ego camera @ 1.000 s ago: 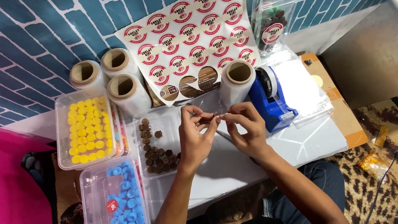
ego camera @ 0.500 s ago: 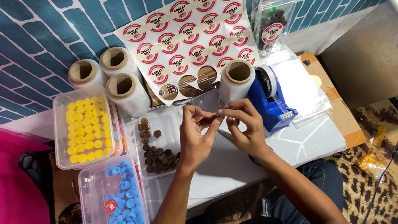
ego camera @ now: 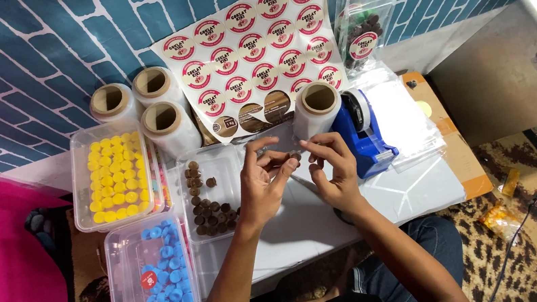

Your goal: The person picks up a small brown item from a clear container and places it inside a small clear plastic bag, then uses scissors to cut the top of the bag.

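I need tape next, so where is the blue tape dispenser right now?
In the head view the blue tape dispenser stands right of centre on the table, just right of the right hand and beside a roll of clear film.

Front of desk: bare white desk (ego camera: 332,222) below the hands, open to reach.
Left: tray of brown pieces (ego camera: 209,192) and lidded boxes (ego camera: 111,174) block.
Right: blue tape dispenser (ego camera: 365,132) just beside.
Behind: film rolls (ego camera: 314,108) stand close.

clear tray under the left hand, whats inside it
The clear tray holds small round brown pieces, in a column along its left side and a cluster near the front. The left hand covers its right part, so anything there is hidden.
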